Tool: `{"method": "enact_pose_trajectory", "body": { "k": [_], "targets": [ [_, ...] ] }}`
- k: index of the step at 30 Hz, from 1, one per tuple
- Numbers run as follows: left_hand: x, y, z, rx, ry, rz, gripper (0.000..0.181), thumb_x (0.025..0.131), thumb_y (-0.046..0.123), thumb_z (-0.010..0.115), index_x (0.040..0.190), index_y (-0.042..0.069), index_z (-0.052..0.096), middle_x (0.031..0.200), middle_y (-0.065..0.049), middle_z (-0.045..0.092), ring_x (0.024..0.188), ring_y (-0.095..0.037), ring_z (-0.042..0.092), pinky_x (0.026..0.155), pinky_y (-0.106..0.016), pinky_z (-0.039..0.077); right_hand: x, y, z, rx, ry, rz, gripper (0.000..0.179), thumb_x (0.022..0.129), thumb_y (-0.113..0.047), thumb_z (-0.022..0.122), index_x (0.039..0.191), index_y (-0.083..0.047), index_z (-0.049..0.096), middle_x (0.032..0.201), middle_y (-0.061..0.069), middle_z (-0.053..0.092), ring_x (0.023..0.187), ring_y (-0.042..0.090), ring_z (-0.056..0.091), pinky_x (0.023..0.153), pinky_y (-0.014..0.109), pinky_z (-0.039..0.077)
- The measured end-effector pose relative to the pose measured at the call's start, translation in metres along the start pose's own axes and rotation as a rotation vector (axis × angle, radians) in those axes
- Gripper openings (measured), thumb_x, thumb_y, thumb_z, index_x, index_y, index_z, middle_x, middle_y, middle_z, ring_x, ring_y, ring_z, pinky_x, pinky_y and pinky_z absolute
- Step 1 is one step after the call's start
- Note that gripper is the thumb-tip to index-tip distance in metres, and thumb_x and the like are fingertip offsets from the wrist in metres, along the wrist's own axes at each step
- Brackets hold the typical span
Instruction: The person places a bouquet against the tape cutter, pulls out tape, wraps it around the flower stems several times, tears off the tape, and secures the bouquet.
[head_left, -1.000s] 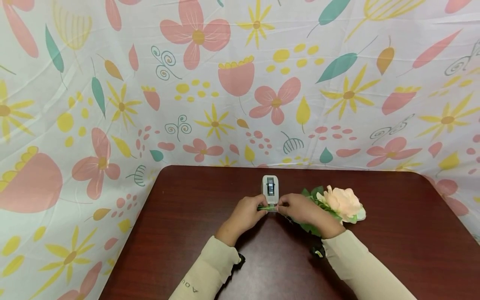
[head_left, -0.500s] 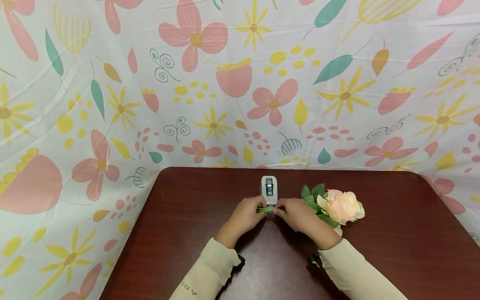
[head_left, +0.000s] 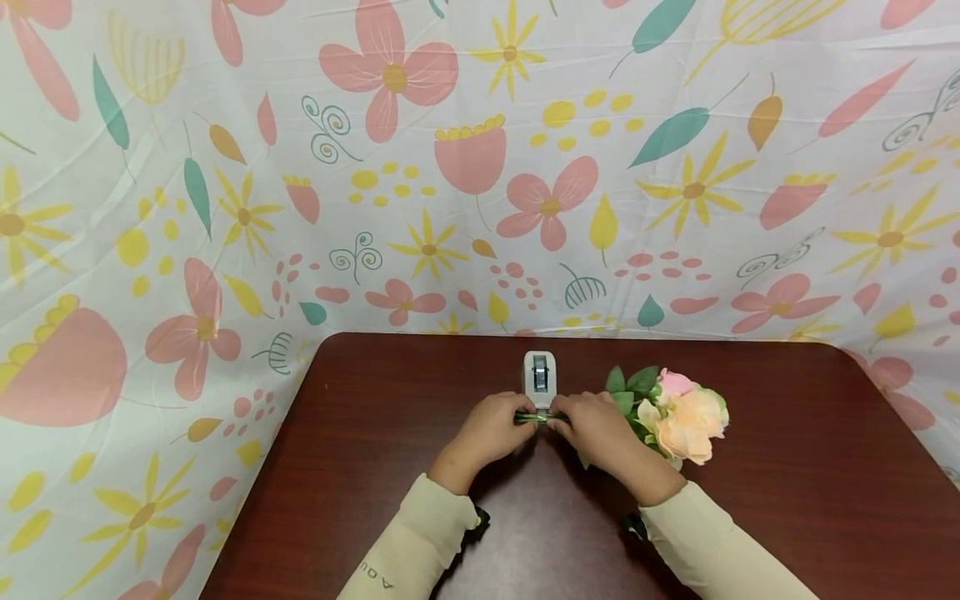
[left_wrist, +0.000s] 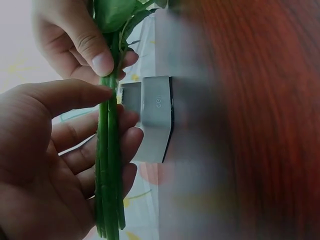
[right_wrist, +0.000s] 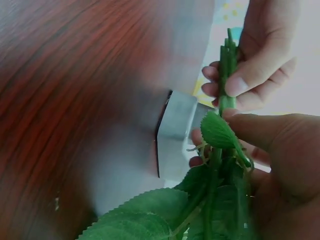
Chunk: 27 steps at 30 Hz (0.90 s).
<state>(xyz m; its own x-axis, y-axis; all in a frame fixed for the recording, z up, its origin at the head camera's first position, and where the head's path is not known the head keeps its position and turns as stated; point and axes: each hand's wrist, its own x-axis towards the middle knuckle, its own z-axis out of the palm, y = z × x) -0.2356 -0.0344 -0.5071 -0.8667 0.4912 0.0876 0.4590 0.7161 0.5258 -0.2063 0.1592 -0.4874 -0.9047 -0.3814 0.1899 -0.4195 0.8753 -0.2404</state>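
Observation:
In the head view, my left hand (head_left: 487, 433) and right hand (head_left: 600, 429) pinch the green stems (head_left: 528, 417) of a bunch of flowers (head_left: 686, 421), close together. Its peach and pink blooms lie to the right, beyond my right hand. A white tape dispenser (head_left: 540, 379) stands just behind the stems. In the left wrist view, my left thumb and fingers are round the lower stems (left_wrist: 109, 165), whose cut ends point away from the blooms. The right wrist view shows my right thumb pressing the stems above a serrated leaf (right_wrist: 218, 131). Whether tape is on the stems is hard to tell.
A dark red-brown wooden table (head_left: 375, 400) lies under both hands. Behind it and at the left hangs a white cloth (head_left: 465, 275) printed with flowers and leaves. The dispenser is close to both hands' fingertips.
The bunch has turned about its stems: a pink bloom now shows beside the peach one, and the leaves lie differently. Both hands stay at nearly the same place before the dispenser.

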Motion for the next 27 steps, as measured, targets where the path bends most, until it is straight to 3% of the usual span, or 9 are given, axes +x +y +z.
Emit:
{"method": "enact_pose_trajectory", "body": {
  "k": [5,10,17,21,27],
  "targets": [
    [-0.0003,0.0,-0.0015,0.026,-0.004,0.012,0.019,0.096,0.027,0.069,0.111,0.019,0.076,0.097,0.006,0.068,0.078,-0.004,0.059,0.075,-0.021,0.05,-0.001,0.003,0.004,-0.059,0.074,-0.072,0.013,0.09,-0.025,0.077,0.09,-0.018,0.067,0.077,-0.003,0.064,0.074,0.021,0.06,0.082,0.047,0.047],
    [-0.0004,0.0,-0.0032,0.043,-0.006,0.008,0.02,0.097,0.029,0.068,0.113,0.021,0.077,0.101,0.005,0.072,0.082,-0.007,0.064,0.079,-0.024,0.052,-0.0018,0.006,0.0069,-0.092,0.112,-0.142,0.016,0.089,-0.024,0.078,0.093,-0.015,0.065,0.079,-0.001,0.061,0.078,0.023,0.063,0.088,0.049,0.05],
    [-0.0001,-0.0015,-0.0021,0.0,-0.006,0.002,0.017,0.096,0.027,0.071,0.111,0.022,0.077,0.1,0.005,0.071,0.085,-0.007,0.064,0.08,-0.024,0.052,-0.001,0.0084,0.0102,-0.093,0.128,-0.165,0.019,0.086,-0.021,0.081,0.092,-0.014,0.064,0.081,0.0,0.06,0.077,0.022,0.063,0.082,0.046,0.051],
    [0.001,-0.0022,0.001,0.01,0.023,0.006,0.015,0.094,0.027,0.073,0.109,0.023,0.077,0.098,0.007,0.071,0.085,-0.007,0.064,0.08,-0.024,0.052,0.0006,0.0085,0.0099,-0.094,0.101,-0.133,0.02,0.084,-0.021,0.083,0.092,-0.014,0.066,0.084,0.0,0.062,0.079,0.021,0.061,0.083,0.047,0.049],
    [0.0022,-0.0024,0.0045,0.041,0.062,0.016,0.015,0.093,0.027,0.074,0.107,0.024,0.077,0.097,0.008,0.07,0.086,-0.009,0.066,0.081,-0.025,0.053,0.0042,0.0058,0.0027,-0.091,-0.002,-0.081,0.015,0.089,-0.024,0.078,0.097,-0.012,0.073,0.092,0.003,0.065,0.089,0.026,0.061,0.09,0.052,0.047]
  ]
}}
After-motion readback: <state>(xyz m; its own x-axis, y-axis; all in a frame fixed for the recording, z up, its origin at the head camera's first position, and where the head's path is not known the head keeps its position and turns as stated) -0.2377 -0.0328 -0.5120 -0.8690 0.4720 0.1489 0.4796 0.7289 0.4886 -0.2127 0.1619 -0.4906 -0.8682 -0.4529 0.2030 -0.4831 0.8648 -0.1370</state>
